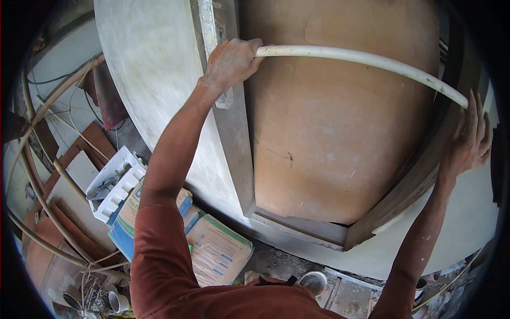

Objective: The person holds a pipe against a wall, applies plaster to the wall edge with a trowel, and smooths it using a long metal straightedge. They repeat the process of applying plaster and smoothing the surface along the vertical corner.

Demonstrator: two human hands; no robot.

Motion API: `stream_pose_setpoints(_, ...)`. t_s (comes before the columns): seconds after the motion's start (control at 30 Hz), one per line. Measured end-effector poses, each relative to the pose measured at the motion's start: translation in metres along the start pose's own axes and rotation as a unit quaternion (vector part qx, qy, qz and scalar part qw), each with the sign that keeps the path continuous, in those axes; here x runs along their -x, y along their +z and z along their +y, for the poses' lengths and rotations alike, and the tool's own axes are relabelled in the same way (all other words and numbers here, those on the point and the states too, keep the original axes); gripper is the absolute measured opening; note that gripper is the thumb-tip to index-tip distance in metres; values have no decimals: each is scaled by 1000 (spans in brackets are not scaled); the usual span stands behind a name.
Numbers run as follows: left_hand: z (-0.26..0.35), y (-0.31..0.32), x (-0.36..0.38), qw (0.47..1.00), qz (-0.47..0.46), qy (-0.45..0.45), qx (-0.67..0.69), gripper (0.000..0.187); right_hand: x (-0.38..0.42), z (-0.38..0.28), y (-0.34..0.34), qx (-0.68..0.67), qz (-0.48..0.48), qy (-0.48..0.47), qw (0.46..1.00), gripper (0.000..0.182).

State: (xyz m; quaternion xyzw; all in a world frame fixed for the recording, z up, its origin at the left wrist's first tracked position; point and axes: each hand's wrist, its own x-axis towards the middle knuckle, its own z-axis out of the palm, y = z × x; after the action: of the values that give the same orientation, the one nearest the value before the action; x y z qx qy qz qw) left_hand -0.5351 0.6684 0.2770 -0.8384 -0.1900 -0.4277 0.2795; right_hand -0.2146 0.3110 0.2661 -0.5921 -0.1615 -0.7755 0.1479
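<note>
A long white pipe (366, 59) spans an orange-brown recessed panel (329, 133) set in a grey frame. My left hand (231, 63) is closed around the pipe's left end, against the frame's left post (234, 122). My right hand (470, 141) presses flat, fingers spread, on the pipe's right end at the frame's right side. Both arms wear rust-red sleeves.
A pale plastered wall (154, 69) surrounds the frame. Below left lie cement bags (215, 252), a white tray (114, 186), bent conduit pipes (37, 186), brown boards and loose wires. A small round bowl (313, 280) sits on the rubble-strewn floor.
</note>
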Motion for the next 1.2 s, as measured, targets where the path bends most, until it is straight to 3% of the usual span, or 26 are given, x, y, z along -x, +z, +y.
stream_pose_setpoints(0.23, -5, -8, 1, 999, -39, 27, 2, 14, 5, 11, 13, -49, 6, -29, 998, 39)
stream_pose_setpoints(0.33, -8, -6, 3, 999, -42, 24, -2, 22, 6, -1, 2, 19, -13, 40, 999, 37)
stream_pose_setpoints(0.4, -14, 5, 3, 976, 162, 147, -15, 28, 6, -1, 3, 4, -3, 28, 1000, 36)
stream_pose_setpoints(0.43, -14, 5, 4, 976, 160, 148, -13, 28, 6, 5, 8, 6, -5, 27, 1000, 36)
stream_pose_setpoints(0.5, -12, 6, 5, 991, 97, 87, -9, 30, 9, 23, 23, -73, 26, -24, 997, 34)
stream_pose_setpoints(0.6, -4, -1, 2, 999, 30, 29, -11, 33, 6, 25, 24, -76, 32, -34, 996, 30)
stream_pose_setpoints(0.77, 10, -24, -5, 999, -25, 21, 11, 22, 5, 40, 39, -112, 37, -50, 992, 29)
stream_pose_setpoints(0.83, 24, -42, -13, 979, -184, -89, -17, 28, 7, 40, 39, -139, 36, -53, 988, 28)
stream_pose_setpoints(0.87, 15, -33, -8, 996, -85, 2, 19, 24, 9, 38, 37, -88, 25, -46, 995, 26)
stream_pose_setpoints(1.0, 19, -21, 0, 998, -57, -22, -15, 21, 22, 43, 53, -29, 8, -1, 1000, 24)
stream_pose_setpoints(1.07, 23, 0, 9, 984, 176, -16, -3, 17, 27, 55, 69, -44, 4, 5, 999, 24)
stream_pose_setpoints(1.1, 26, 6, 10, 985, 171, -14, -1, 17, 32, 62, 74, -58, 0, 10, 998, 24)
stream_pose_setpoints(1.17, 38, 10, 9, 965, 263, 17, 10, 14, 37, 69, 83, -69, -12, 18, 997, 23)
stream_pose_setpoints(1.2, 39, 10, 4, 964, 267, 19, 8, 14, 36, 72, 88, -78, -15, 31, 996, 23)
